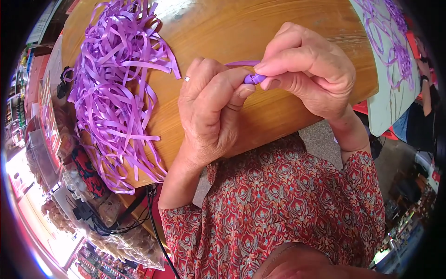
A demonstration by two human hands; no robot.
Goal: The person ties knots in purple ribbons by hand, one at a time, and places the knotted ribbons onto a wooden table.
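Observation:
Between my two hands, above the wooden table, is a small folded knot of purple ribbon. My left hand pinches its left side between thumb and forefinger; a ring shows on one finger. My right hand grips the other side of the knot with thumb and forefinger, the remaining fingers curled. A strip of the same ribbon passes behind the knot from hand to hand. Left of my hands lies a large loose heap of cut purple ribbons. The ribbon ends inside my fingers are hidden.
The brown wooden table reaches under both hands. At the far right, a pale tabletop carries more purple ribbons, with another person's arm beside it. Black cables and plastic bags crowd the lower left.

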